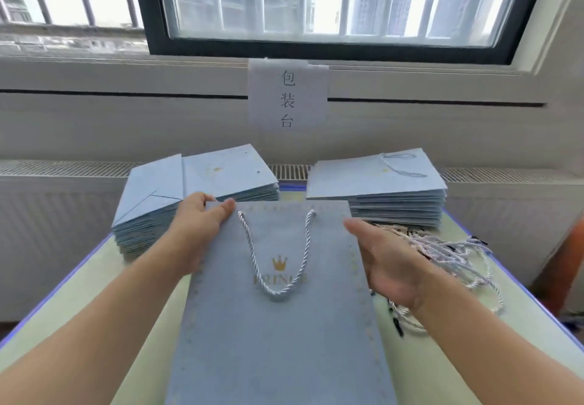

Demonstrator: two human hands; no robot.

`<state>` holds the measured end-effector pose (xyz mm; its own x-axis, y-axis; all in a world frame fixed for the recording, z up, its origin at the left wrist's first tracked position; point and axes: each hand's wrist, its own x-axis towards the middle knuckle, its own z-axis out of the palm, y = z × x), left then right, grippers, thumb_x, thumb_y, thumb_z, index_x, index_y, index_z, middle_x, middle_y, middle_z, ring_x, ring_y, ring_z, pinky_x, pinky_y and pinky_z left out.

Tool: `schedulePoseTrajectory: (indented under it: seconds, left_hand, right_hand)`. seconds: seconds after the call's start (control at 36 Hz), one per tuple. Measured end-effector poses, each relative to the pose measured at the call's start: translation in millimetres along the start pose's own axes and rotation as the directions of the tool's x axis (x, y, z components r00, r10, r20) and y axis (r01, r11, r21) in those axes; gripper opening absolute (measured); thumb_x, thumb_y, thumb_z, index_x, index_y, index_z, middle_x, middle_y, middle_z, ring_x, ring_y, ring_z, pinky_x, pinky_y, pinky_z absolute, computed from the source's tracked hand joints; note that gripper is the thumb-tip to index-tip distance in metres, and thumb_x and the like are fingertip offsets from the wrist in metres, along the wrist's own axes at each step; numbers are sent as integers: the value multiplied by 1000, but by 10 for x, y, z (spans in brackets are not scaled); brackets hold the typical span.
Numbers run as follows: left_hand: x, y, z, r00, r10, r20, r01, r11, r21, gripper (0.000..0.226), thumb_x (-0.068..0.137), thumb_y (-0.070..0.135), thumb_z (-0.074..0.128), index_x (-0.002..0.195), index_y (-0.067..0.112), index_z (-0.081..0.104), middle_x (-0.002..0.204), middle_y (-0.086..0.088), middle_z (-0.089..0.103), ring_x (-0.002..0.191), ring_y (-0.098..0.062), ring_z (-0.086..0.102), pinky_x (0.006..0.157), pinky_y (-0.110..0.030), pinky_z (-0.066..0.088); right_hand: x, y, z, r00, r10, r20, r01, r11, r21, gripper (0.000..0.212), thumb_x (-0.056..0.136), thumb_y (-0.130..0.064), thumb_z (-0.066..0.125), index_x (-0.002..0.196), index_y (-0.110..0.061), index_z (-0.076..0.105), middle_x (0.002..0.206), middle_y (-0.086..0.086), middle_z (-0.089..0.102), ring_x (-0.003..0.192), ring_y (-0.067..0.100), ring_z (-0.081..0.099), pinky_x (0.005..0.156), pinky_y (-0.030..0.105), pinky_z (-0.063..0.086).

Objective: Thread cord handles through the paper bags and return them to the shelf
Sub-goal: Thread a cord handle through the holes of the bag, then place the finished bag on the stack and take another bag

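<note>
A flat pale-blue paper bag (278, 325) printed with a gold crown (280, 263) is seen laid face up in the middle of a light green table (94, 294), its top edge turned toward the window (328, 3). A twisted white cord handle (278, 256) is already threaded through the two holes near that top edge and lies in a loop down the bag's front. The bag's upper left corner is gripped by the left hand (199, 218), thumb laid on top and fingers tucked under the edge. The right hand (385, 259) is held open just beside the bag's right edge, palm turned inward and fingers extended, with nothing in its grasp; whether it touches the bag cannot be told. A loose tangle of white cords (455, 256) with dark tips is spread on the table behind and to the right of that hand. Two stacks of flat blue bags are set at the far edge: the left stack (177, 189) shows no handle, while the right stack (379, 186) is topped by a bag with a cord fitted. A paper sign (287, 94) with three handwritten characters is taped to the sill beneath the window.
</note>
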<state>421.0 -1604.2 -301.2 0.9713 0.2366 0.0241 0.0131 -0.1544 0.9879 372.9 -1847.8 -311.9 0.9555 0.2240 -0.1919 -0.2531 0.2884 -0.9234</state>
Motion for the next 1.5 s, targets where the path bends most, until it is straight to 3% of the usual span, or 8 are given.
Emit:
schedulePoseTrajectory:
  seconds: [0.08, 0.19, 0.28, 0.33, 0.39, 0.5, 0.78, 1.5]
  left_hand:
    - [-8, -200, -16, 997, -83, -1, 83, 996, 14, 21, 93, 23, 65, 86, 11, 50, 90, -16, 54, 63, -23, 51, 56, -29, 44]
    - [-12, -329, -22, 985, -174, 6, 174, 984, -37, 19, 93, 23, 66, 88, 10, 52, 97, -18, 57, 67, -26, 55, 62, -33, 48]
    - [-34, -356, 0, 984, -177, 19, 178, 984, -27, 21, 92, 25, 66, 93, 10, 52, 99, -19, 58, 72, -27, 56, 68, -38, 50]
    - [-68, -328, 26, 997, -78, -10, 79, 983, 167, 24, 92, 27, 65, 103, 11, 52, 113, -18, 58, 91, -29, 55, 82, -41, 47]
    - [-128, -301, 45, 998, 67, -9, -49, 819, 572, 41, 96, 31, 58, 130, 12, 45, 138, -15, 46, 121, -31, 45, 100, -39, 36]
    - [-343, -293, 185, 964, 120, 238, -266, 416, 869, 60, 104, 43, 30, 155, 17, 11, 164, -3, 3, 150, -22, 0, 119, -38, 7]
    - [-491, -539, 317, 925, -21, 379, -362, 259, 896, 62, 104, 45, 12, 155, 16, -8, 163, 1, -15, 149, -15, -14, 118, -44, -10]
    - [-1234, -490, 178, 898, -102, 428, -376, 325, 868, 59, 104, 36, 11, 155, 18, -13, 162, 5, -19, 149, -14, -16, 118, -47, -11]
  right_hand:
    - [-14, 118, 82, 996, 32, -88, -41, 994, -98, 25, 101, -11, 42, 120, -13, 58, 109, 11, 70, 87, 25, 67, 75, 38, 57]
    - [18, 192, 21, 986, 99, -137, -124, 975, -186, 56, 87, -41, 66, 136, -19, 49, 133, 4, 58, 122, 26, 55, 104, 50, 43]
    - [-45, 165, 133, 984, -14, -180, -68, 894, -444, 52, 97, -43, 48, 144, -27, 35, 144, -1, 46, 129, 20, 45, 109, 41, 36]
    - [-58, 135, 190, 935, -250, -250, -70, 563, -824, 62, 99, -45, 40, 152, -26, 13, 158, -3, 19, 143, 19, 20, 115, 37, 21]
    - [-26, 114, 257, 890, -416, -184, -128, 158, -979, 68, 100, -49, 31, 153, -24, -2, 161, -5, -2, 147, 19, 1, 117, 40, 7]
    - [196, 216, 445, 957, -279, -81, -113, -101, -988, 63, 101, -47, 19, 153, -21, -7, 161, -3, -10, 147, 19, -14, 118, 45, -10]
    - [471, 548, 585, 985, -154, -77, -101, -154, -983, 62, 102, -43, 15, 154, -13, 1, 162, 3, -6, 148, 21, -7, 117, 47, -10]
    - [-75, 723, 564, 985, -134, -105, -125, -144, -982, 67, 102, -46, 19, 153, -9, -6, 160, 9, -12, 147, 27, -12, 118, 45, -8]
